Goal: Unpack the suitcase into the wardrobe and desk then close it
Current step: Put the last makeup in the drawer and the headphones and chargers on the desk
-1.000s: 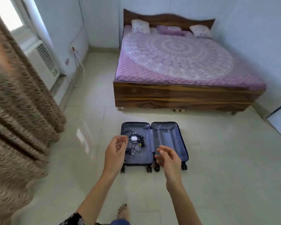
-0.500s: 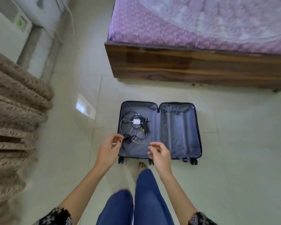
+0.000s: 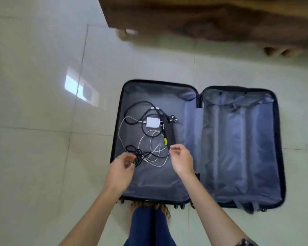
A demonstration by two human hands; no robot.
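Left hand hovers, fingers loosely spread and holding nothing, beside the black cable bundle. Right hand, also unclenched, hangs over the white cable, lying just ahead in the suitcase.

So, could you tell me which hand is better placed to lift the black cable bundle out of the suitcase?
The left hand, I think: its open fingers sit right beside the black cable bundle in the left half of the suitcase. The right hand hovers farther off, over the white cable.
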